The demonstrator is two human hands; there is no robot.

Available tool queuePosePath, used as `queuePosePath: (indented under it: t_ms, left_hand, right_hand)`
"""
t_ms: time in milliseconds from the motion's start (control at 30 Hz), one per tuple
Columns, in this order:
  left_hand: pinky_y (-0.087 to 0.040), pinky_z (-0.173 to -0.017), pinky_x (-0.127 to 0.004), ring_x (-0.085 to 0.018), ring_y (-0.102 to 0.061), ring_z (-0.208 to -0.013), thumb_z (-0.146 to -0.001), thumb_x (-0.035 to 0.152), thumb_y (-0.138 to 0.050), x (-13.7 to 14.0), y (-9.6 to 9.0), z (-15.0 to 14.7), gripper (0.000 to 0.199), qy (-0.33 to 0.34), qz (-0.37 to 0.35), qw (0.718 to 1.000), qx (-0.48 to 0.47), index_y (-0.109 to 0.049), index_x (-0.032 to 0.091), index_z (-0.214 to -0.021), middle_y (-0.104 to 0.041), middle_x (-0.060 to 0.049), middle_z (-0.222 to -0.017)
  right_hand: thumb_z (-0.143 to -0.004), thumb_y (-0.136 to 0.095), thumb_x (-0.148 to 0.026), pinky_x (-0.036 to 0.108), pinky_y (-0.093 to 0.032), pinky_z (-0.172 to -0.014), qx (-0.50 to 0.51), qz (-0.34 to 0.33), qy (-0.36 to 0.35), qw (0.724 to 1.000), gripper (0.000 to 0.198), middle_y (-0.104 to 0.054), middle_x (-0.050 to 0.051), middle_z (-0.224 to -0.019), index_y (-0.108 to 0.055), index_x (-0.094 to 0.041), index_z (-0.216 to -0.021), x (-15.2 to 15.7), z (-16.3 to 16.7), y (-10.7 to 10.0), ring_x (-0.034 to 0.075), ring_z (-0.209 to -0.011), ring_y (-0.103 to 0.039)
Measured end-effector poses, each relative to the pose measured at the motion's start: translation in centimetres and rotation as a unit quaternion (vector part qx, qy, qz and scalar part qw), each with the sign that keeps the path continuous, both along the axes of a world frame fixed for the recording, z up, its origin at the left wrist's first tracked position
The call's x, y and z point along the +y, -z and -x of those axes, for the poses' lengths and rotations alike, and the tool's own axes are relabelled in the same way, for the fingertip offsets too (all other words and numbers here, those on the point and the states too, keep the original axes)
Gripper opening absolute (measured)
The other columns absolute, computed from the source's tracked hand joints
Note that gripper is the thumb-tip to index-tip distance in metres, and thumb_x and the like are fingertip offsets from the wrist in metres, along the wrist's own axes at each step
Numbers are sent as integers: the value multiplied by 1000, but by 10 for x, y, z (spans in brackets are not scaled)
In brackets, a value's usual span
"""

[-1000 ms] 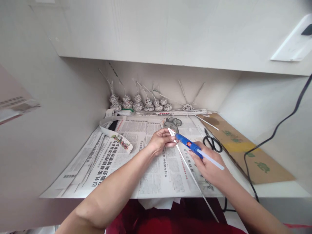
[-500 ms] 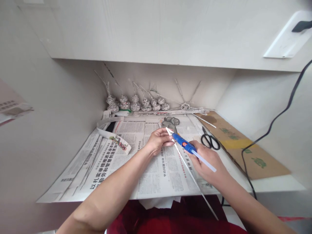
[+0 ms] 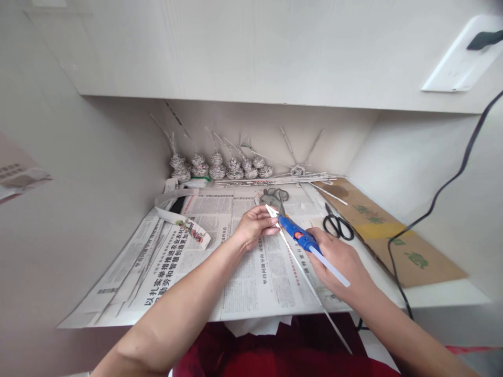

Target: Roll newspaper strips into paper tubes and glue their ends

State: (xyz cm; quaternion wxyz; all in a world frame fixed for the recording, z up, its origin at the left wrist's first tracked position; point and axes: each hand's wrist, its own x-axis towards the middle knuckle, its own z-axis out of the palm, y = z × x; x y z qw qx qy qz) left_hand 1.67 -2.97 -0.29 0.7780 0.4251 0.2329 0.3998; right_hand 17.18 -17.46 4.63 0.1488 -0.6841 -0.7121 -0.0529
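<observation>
My left hand (image 3: 257,226) pinches a thin white paper strip (image 3: 301,267) near its bent upper end, and the long part slants down past the table's front edge. In my right hand (image 3: 340,262) is a blue hot glue gun (image 3: 296,230), with a pale glue stick (image 3: 329,266) poking out of its back. The gun's nozzle meets the strip right beside my left fingertips; whether glue is coming out is too small to tell. Just beyond my hands lies a grey pair of scissors (image 3: 275,196), partly hidden.
Newspaper (image 3: 236,283) covers the table. Several woven paper gourds (image 3: 234,168) line the back, near paper sticks (image 3: 267,181) and a small woven piece (image 3: 297,170). Black scissors (image 3: 338,228) and cardboard (image 3: 412,256) lie right, a curled printed strip (image 3: 192,230) left. A black cable (image 3: 436,201) hangs right.
Hardly anything differs. The glue gun's back end has dipped slightly with my right hand, while its nozzle stays at the strip. The whole view has shifted a little.
</observation>
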Motion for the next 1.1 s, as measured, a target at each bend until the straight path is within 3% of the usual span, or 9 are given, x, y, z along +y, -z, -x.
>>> queuePosePath:
  t_ms: [1100]
  left_hand:
    - [-57, -61, -27, -13, -63, -68, -58, 13, -78, -1, 0, 0, 37, 0, -11, 1000, 7, -65, 14, -93, -63, -3, -76]
  right_hand:
    - [-83, -43, -24, 27, -34, -62, -22, 1, 2, 1000, 14, -60, 4, -81, -49, -20, -95, 1, 8, -2, 20, -75, -56]
